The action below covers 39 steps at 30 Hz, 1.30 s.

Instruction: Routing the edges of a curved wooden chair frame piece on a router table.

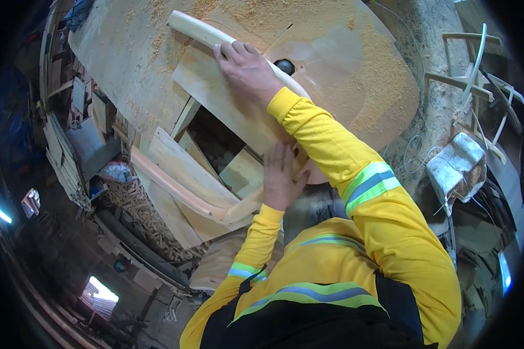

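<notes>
A pale curved wooden piece [201, 30] lies across the dusty machine table, beside a dark round cutter head [285, 66]. My right hand [247, 68] is closed over its middle, fingers curled across its top edge. My right sleeve hides where the piece runs beyond the cutter. Nearer my body, my left hand [281, 177] has its fingers stretched out, slightly blurred, and its thumb apart. It rests close to a wooden end partly hidden under the right sleeve. A second curved wooden piece [177, 189] with a bend lies on boards left of that hand.
Sawdust covers much of the wooden machine table [384, 75]. A frame of boards surrounds a dark opening [215, 136]. Wood scraps [142, 218] are heaped on the floor at left. Wooden chair frames [471, 81] and a dusty whitish container [457, 166] with thin cables stand at right.
</notes>
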### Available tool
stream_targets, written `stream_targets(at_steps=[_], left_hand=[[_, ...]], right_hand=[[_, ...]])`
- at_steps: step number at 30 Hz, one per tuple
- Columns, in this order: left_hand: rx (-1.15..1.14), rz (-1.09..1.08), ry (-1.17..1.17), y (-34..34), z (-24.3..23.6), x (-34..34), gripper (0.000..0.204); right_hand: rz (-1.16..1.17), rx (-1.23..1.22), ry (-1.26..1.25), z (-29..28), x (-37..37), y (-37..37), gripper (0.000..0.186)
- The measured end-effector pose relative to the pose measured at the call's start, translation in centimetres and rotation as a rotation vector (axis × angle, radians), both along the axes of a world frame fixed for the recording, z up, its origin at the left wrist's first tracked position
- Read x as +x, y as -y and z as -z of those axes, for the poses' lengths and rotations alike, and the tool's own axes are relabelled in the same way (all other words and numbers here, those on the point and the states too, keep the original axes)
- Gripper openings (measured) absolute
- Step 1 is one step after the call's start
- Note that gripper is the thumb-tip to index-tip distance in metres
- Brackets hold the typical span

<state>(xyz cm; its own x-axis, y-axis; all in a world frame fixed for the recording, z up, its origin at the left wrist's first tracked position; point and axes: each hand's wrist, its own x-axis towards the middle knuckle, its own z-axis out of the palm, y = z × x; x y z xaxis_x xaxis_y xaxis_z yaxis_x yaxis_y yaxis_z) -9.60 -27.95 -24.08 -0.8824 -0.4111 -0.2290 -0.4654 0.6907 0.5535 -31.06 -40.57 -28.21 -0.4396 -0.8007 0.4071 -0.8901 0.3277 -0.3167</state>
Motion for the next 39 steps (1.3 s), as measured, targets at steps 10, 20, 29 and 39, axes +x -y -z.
stream_targets(at_steps=[10, 20, 29, 39], left_hand=[[-0.054, 0.062, -0.024, 0.3, 2.1, -1.9, 0.073], [0.000, 0.095, -0.023, 1.8, 1.6, -2.5, 0.067], [0.013, 0.103, 0.040, 2.5, 3.4, -2.1, 0.066], [0.063, 0.070, -0.111, 3.4, 3.4, -1.5, 0.064]], right_hand=[[0.002, -0.046, 0.004, 0.0, -0.2, 0.7, 0.038], [-0.013, -0.086, 0.026, 0.4, -0.4, 2.3, 0.037], [-0.030, -0.003, 0.123, 0.6, -0.7, 3.0, 0.049], [-0.013, -0.331, 0.680, -4.9, 7.5, -17.5, 0.053]])
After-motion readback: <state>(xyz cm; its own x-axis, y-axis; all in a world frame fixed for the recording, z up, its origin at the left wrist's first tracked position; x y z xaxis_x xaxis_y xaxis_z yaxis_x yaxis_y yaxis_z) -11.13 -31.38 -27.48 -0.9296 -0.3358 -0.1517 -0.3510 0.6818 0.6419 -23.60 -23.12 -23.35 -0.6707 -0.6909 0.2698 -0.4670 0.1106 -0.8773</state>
